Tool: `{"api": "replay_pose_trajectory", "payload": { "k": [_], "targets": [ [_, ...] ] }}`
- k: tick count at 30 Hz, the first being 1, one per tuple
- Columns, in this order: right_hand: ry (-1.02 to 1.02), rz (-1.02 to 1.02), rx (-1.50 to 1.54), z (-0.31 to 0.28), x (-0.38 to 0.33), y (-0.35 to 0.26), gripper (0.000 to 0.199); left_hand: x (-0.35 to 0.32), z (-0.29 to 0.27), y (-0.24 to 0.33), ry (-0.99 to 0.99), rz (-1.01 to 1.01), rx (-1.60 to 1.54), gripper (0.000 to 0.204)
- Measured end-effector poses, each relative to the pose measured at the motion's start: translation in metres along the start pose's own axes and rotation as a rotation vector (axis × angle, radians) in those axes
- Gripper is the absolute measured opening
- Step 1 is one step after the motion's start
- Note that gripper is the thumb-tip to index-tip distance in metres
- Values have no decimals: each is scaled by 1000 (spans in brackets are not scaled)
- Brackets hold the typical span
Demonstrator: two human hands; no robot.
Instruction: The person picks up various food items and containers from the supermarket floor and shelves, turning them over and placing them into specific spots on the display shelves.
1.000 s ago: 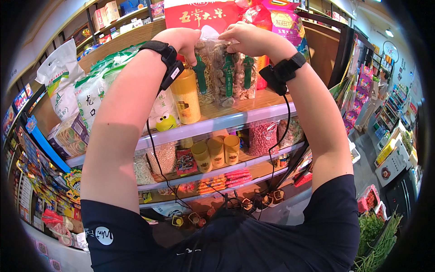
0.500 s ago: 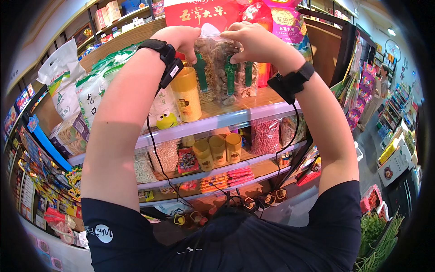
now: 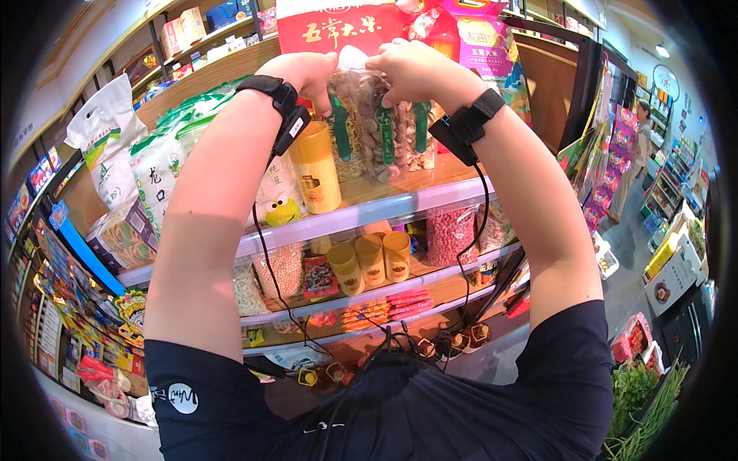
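Both my hands are raised to the top shelf [image 3: 369, 209]. My left hand [image 3: 311, 69] and my right hand [image 3: 415, 69] pinch the top edge of a clear bag of nuts [image 3: 374, 127] with a green label strip, holding it upright just above the shelf. Similar clear bags with green strips [image 3: 419, 138] stand right behind and beside it. A yellow-lidded jar [image 3: 315, 170] stands just left of the held bag. Black bands with cables wrap both wrists.
Large white and green sacks [image 3: 154, 169] fill the shelf's left. Below are bags of beans [image 3: 450, 234], small yellow jars [image 3: 370, 260] and packets. Red bags [image 3: 338, 27] hang above. An aisle with racks and a person [image 3: 638, 146] lies right; greens [image 3: 638, 392] lower right.
My hands have shifted the bag of nuts slightly right and turned it, with my right wrist moving a little outward. The rest of the shelf is unchanged.
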State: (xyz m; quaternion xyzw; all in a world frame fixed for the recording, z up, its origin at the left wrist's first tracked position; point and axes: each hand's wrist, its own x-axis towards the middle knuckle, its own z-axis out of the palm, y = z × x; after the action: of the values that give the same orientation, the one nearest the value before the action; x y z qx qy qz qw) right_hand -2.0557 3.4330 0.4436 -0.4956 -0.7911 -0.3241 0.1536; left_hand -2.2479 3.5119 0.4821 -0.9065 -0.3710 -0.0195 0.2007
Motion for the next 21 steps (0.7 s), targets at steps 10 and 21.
{"api": "replay_pose_trajectory", "payload": {
  "k": [10,21],
  "targets": [
    [17,-19,28,-1,2,13,53,-8,-6,7,4,-47,-11,88],
    [-12,45,171,10,4,28,53,2,2,5,-29,-45,-4,80]
  ]
}}
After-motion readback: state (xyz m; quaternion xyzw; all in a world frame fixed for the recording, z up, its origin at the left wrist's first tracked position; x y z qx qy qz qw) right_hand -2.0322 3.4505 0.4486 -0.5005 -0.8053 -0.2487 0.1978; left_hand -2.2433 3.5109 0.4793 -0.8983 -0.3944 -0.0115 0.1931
